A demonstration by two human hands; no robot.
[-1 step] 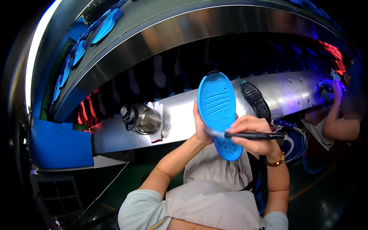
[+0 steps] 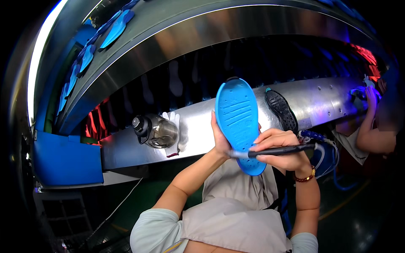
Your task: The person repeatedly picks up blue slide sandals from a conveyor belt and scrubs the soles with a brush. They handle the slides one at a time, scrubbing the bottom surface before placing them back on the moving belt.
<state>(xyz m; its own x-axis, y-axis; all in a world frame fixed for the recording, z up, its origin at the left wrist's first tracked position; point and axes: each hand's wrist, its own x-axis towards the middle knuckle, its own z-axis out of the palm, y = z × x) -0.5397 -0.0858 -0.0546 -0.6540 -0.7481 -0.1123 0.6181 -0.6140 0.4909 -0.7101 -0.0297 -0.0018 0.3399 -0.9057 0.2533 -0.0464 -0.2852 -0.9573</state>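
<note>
My left hand (image 2: 220,141) grips a bright blue shoe sole (image 2: 236,105) along its left edge, holding it upright above my lap with its grooved, dimpled face toward me. In my right hand (image 2: 282,149) is a black-handled brush (image 2: 291,149), with a pale tube running from its back end. The brush's light tip, smeared by motion, lies across the lower part of the blue sole near its left edge; whether it touches there I cannot tell. On the metal bench beyond my right hand lies a black shoe sole (image 2: 280,109).
A clear bottle with a dark lid (image 2: 155,130) stands on the metal bench (image 2: 198,124) beside a white glove (image 2: 174,147). Behind runs a curved conveyor (image 2: 177,21) carrying blue soles (image 2: 118,28). At right, another person's hand (image 2: 371,99) works near purple light. Hoses (image 2: 331,154) hang by the bench edge.
The brush has shifted slightly down along the blue sole, and my right hand has moved a little right. The sole has tilted slightly left.
</note>
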